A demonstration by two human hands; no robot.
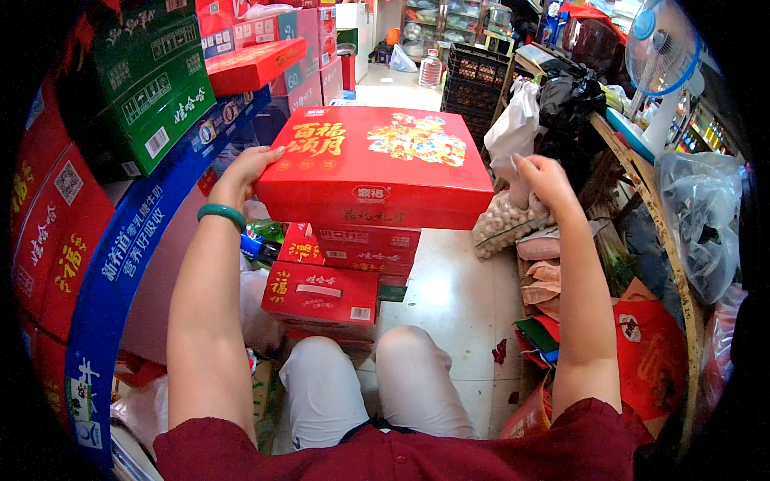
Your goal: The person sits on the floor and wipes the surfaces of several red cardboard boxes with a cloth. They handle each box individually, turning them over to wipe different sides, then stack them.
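Note:
A wide, flat red gift box point(337, 178) with gold lettering and a colourful printed figure lies level before me, above a stack of red cartons point(325, 293). My left hand point(247, 170) grips its left edge, the thumb near the top face and the other fingers mostly hidden; a green bangle point(222, 212) circles that wrist. To the right of the box, apart from it, my right hand point(545, 183) is raised with fingers pinched together, beside a hanging white plastic bag point(513, 120). Whether it holds anything is too small to tell. A net bag of garlic point(505, 224) sits below that hand.
Green carton point(164, 104) and red boxes point(60, 216) crowd the left, behind a curved blue display edge point(132, 256). On the right are a wooden shelf edge point(658, 216), an electric fan point(662, 44) and black crates point(473, 80). Tiled floor point(449, 297) runs between.

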